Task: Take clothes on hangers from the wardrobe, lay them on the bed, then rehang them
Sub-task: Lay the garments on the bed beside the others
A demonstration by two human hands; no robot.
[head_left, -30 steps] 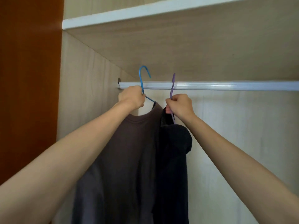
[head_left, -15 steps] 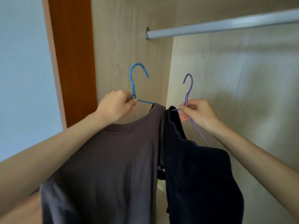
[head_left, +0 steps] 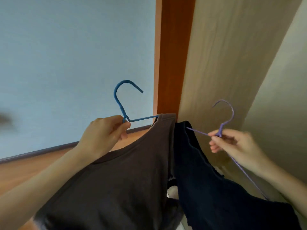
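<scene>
As both hangers have left the rail | left hand (head_left: 103,135) grips blue hanger (head_left: 123,103), right hand (head_left: 235,143) pinches purple hanger (head_left: 227,117) | bed next.

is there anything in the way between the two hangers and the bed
Cannot say: the bed is not in view. The left hand holds the blue hanger with the brown shirt; the right hand holds the purple hanger with the dark garment. Only wall and floor show beyond.

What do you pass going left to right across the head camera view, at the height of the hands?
Left hand → blue hanger → brown shirt → dark garment → purple hanger → right hand.
</scene>
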